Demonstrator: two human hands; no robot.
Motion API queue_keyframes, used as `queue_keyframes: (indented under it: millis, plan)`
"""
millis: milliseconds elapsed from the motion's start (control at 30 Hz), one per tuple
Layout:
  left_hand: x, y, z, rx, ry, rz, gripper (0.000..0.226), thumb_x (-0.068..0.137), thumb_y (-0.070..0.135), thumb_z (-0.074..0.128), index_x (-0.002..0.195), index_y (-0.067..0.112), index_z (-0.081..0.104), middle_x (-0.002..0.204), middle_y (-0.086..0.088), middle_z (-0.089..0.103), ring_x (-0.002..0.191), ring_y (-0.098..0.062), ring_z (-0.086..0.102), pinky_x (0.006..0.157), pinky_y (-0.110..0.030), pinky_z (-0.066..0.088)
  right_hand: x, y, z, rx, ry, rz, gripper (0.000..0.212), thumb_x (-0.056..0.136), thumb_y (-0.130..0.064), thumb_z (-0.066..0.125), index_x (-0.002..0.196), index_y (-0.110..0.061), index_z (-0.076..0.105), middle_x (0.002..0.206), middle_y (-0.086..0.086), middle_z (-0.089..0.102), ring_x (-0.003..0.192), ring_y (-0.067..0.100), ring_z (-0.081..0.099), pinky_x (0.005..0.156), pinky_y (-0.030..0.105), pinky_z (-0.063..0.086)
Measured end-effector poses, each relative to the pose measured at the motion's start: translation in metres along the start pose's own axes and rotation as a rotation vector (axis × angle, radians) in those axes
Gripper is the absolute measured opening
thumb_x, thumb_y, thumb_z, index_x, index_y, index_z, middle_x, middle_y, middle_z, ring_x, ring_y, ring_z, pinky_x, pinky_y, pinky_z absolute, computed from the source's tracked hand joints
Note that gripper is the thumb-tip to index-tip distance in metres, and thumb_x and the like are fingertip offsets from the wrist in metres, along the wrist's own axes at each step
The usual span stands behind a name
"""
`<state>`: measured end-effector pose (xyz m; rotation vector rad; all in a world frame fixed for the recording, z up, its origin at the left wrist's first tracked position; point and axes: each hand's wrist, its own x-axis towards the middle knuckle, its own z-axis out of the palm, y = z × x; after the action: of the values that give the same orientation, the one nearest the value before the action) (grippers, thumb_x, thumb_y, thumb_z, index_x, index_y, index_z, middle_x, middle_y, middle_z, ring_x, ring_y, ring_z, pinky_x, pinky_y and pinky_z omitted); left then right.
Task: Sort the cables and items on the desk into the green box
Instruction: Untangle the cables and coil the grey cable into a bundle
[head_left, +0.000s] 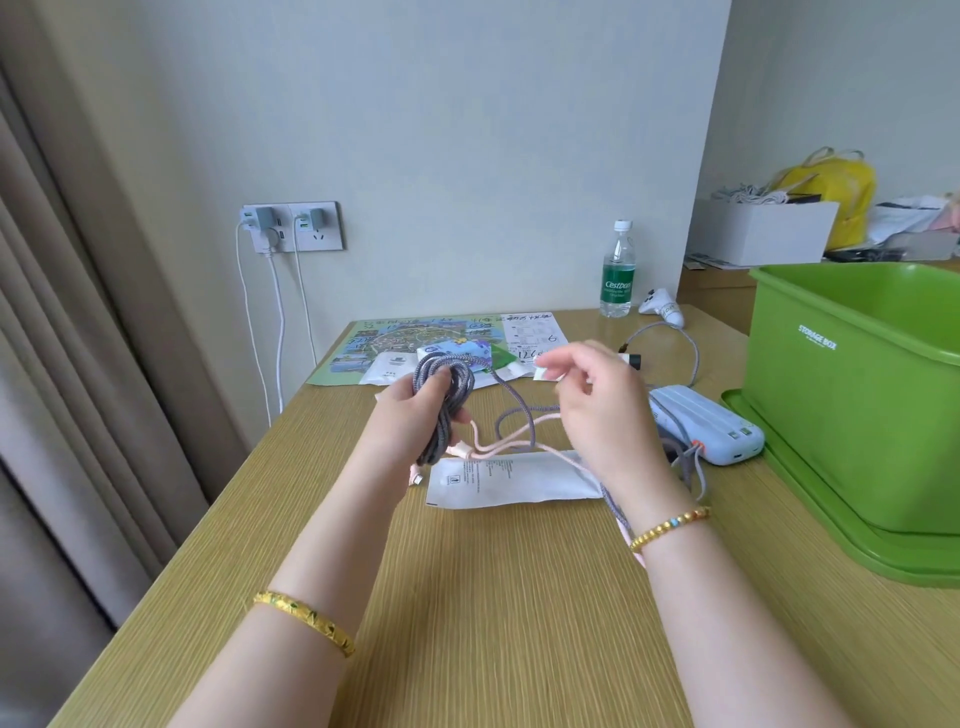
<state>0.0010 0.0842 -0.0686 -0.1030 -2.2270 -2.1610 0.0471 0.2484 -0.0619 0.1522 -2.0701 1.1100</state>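
Centre frame: left hand (415, 415) clenched around coiled grey cable (441, 384). Right hand (597, 405) raised beside it, fingers loosely curled; its grip cannot be determined. Green box (852, 384) stands at right edge.

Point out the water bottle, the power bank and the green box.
water bottle (618, 278), head view, on its green label
power bank (709, 423), head view, on its top face
green box (852, 395), head view, on its front wall

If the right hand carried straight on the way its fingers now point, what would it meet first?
Probably the coiled grey cable held in the left hand; the right hand points leftward towards it, though depth is unclear.
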Motion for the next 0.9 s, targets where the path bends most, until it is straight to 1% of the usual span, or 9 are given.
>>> queue_keyframes:
  millis: [133, 200, 267, 333, 400, 533, 633, 733, 900]
  plan:
    - [-0.002, 0.002, 0.000, -0.017, 0.008, 0.021, 0.020, 0.094, 0.036, 0.047, 0.086, 0.020, 0.056, 0.052, 0.005, 0.066, 0.048, -0.014, 0.056, 0.055, -0.026, 0.045, -0.005, -0.010, 0.007, 0.158, -0.345, 0.141, 0.020, 0.090, -0.011, 0.048, 0.094, -0.028, 0.056, 0.081, -0.013, 0.061, 0.070, 0.005, 0.060, 0.064, 0.023, 0.049]
    - [-0.003, 0.004, 0.001, -0.069, 0.005, 0.013, 0.020, 0.095, 0.035, 0.046, 0.087, 0.020, 0.055, 0.053, 0.004, 0.066, 0.045, -0.012, 0.055, 0.045, -0.020, 0.040, -0.005, -0.006, 0.011, 0.076, -0.378, 0.158, 0.008, 0.089, -0.020, 0.056, 0.094, -0.026, 0.056, 0.076, -0.013, 0.058, 0.069, 0.003, 0.057, 0.068, 0.023, 0.047]
    - [-0.006, 0.005, 0.003, -0.161, -0.027, 0.007, 0.022, 0.097, 0.034, 0.042, 0.091, 0.017, 0.055, 0.061, 0.002, 0.070, 0.050, -0.013, 0.061, 0.043, -0.018, 0.040, -0.005, -0.002, 0.012, 0.037, -0.427, 0.202, 0.004, 0.088, -0.025, 0.060, 0.088, -0.021, 0.060, 0.067, -0.013, 0.055, 0.059, -0.002, 0.053, 0.058, 0.016, 0.041]
    - [-0.009, 0.006, 0.006, -0.264, -0.091, 0.022, 0.026, 0.099, 0.032, 0.036, 0.100, 0.013, 0.054, 0.078, -0.002, 0.075, 0.070, -0.013, 0.070, 0.054, -0.020, 0.050, -0.008, 0.003, 0.015, -0.039, -0.540, 0.249, 0.017, 0.088, -0.030, 0.059, 0.080, -0.016, 0.062, 0.059, -0.011, 0.050, 0.049, 0.002, 0.046, 0.049, 0.019, 0.035]
    - [-0.012, 0.007, 0.009, -0.356, -0.170, 0.033, 0.028, 0.100, 0.029, 0.031, 0.103, 0.012, 0.052, 0.093, -0.010, 0.075, 0.092, -0.017, 0.071, 0.080, -0.034, 0.055, -0.012, 0.007, 0.020, -0.160, -0.604, 0.265, 0.026, 0.090, -0.034, 0.055, 0.080, -0.011, 0.063, 0.059, -0.005, 0.047, 0.051, 0.012, 0.042, 0.049, 0.025, 0.031]
    - [-0.021, 0.012, 0.015, -0.495, -0.284, 0.034, 0.034, 0.101, 0.026, 0.023, 0.095, 0.007, 0.051, 0.078, -0.011, 0.074, 0.088, -0.024, 0.072, 0.084, -0.035, 0.054, -0.012, 0.013, 0.024, -0.340, -0.534, 0.192, 0.030, 0.090, -0.037, 0.050, 0.070, -0.016, 0.055, 0.059, -0.001, 0.048, 0.060, 0.017, 0.048, 0.053, 0.028, 0.032]
    - [-0.022, 0.015, 0.016, -0.636, -0.276, 0.040, 0.035, 0.101, 0.034, 0.026, 0.083, 0.012, 0.047, 0.050, 0.000, 0.052, 0.050, -0.019, 0.058, 0.069, -0.032, 0.056, -0.012, 0.020, 0.024, -0.392, -0.479, 0.089, 0.033, 0.091, -0.033, 0.052, 0.060, -0.023, 0.045, 0.056, -0.006, 0.039, 0.058, 0.014, 0.042, 0.047, 0.022, 0.025]
    - [-0.020, 0.017, 0.015, -0.664, -0.266, 0.079, 0.037, 0.101, 0.036, 0.025, 0.074, 0.015, 0.037, 0.046, 0.003, 0.037, 0.041, -0.014, 0.033, 0.060, -0.030, 0.045, -0.014, 0.027, 0.026, -0.447, -0.478, 0.050, 0.014, 0.091, -0.033, 0.052, 0.082, -0.028, 0.062, 0.060, -0.010, 0.036, 0.066, 0.016, 0.040, 0.047, 0.022, 0.021]
    - [-0.021, 0.022, 0.016, -0.722, -0.231, 0.150, 0.038, 0.101, 0.038, 0.024, 0.070, 0.017, 0.033, 0.045, 0.005, 0.033, 0.040, -0.012, 0.029, 0.050, -0.025, 0.041, -0.013, 0.033, 0.026, -0.541, -0.328, 0.006, 0.016, 0.092, -0.035, 0.051, 0.098, -0.032, 0.064, 0.071, -0.011, 0.038, 0.074, 0.016, 0.045, 0.052, 0.025, 0.026]
